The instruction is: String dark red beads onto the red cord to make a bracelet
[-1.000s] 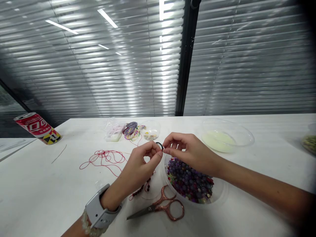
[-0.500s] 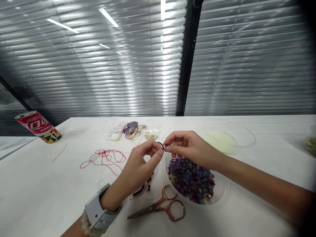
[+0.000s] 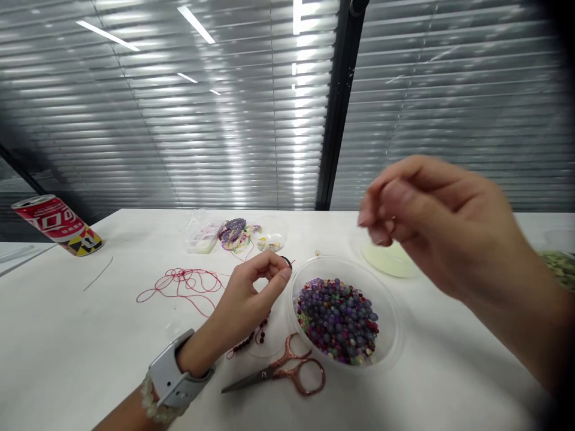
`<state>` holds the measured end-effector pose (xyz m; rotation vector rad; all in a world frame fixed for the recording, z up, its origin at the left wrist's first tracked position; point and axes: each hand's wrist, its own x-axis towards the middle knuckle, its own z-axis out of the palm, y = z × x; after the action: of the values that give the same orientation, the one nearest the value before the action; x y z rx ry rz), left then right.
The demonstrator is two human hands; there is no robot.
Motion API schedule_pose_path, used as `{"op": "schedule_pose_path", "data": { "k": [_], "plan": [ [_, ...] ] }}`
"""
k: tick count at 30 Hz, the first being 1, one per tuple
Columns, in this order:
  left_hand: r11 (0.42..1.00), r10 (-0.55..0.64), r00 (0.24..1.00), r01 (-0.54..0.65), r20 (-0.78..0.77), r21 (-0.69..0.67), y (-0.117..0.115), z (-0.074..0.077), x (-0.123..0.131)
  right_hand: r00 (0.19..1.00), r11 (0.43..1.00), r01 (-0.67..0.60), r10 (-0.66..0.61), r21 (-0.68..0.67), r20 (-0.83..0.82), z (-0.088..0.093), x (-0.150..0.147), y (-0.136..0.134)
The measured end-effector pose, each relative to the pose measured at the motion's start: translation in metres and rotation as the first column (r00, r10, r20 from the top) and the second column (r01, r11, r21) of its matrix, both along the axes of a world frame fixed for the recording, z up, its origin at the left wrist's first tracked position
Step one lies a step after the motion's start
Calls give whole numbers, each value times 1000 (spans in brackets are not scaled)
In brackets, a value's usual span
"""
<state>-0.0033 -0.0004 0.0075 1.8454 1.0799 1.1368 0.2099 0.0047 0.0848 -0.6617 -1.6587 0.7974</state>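
Note:
My left hand [image 3: 254, 284] is closed in a pinch above the table, left of the bead bowl. A short end of red cord [image 3: 293, 261] sticks out at its fingertips, beside a thin dark loop [image 3: 286, 261]. Below this hand, a string of dark red beads [image 3: 245, 343] lies partly hidden on the table. My right hand [image 3: 431, 221] is raised to the right of the bowl, blurred, its fingers curled towards the thumb; a tiny speck shows there, too small to name. The clear bowl [image 3: 390, 341] holds many purple, red and green beads [image 3: 336, 317].
Copper-handled scissors [image 3: 287, 368] lie in front of the bowl. Tangled red cord [image 3: 182, 284] spreads at left. Farther back are a clear case [image 3: 202, 236], bead bracelets [image 3: 236, 232] and a small dish [image 3: 272, 236]. A red can [image 3: 58, 224] stands far left; a pale yellow disc [image 3: 389, 257] lies right.
My right hand has left the left fingertips and moved up and right, towards the camera. The bowl of beads is now uncovered. My left hand keeps its pinch.

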Motion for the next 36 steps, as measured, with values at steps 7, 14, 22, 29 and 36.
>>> {"op": "schedule_pose_path", "data": {
  "k": [7, 14, 22, 29, 36],
  "plan": [
    [998, -45, 995, 41, 92, 47, -2, -1, -4, 950, 949, -173, 232, -264, 211, -41, -32, 10],
    [996, -81, 991, 84, 104, -22, -2, -2, 0, 930, 878, -285, 351, -385, 111, -57, -38, 20],
    [999, -46, 998, 47, 49, -10, -1, -3, 0, 927, 868, -282, 356, -409, 117, -58, -38, 21],
    [1000, -28, 999, 29, 46, -12, -1, -3, 2, 933, 870, -256, 336, -421, 127, -58, -39, 22],
    [1000, 23, 999, -22, 42, -15, 1, -3, 1, 940, 865, -240, 320, -440, 117, -60, -37, 21]
  ]
}}
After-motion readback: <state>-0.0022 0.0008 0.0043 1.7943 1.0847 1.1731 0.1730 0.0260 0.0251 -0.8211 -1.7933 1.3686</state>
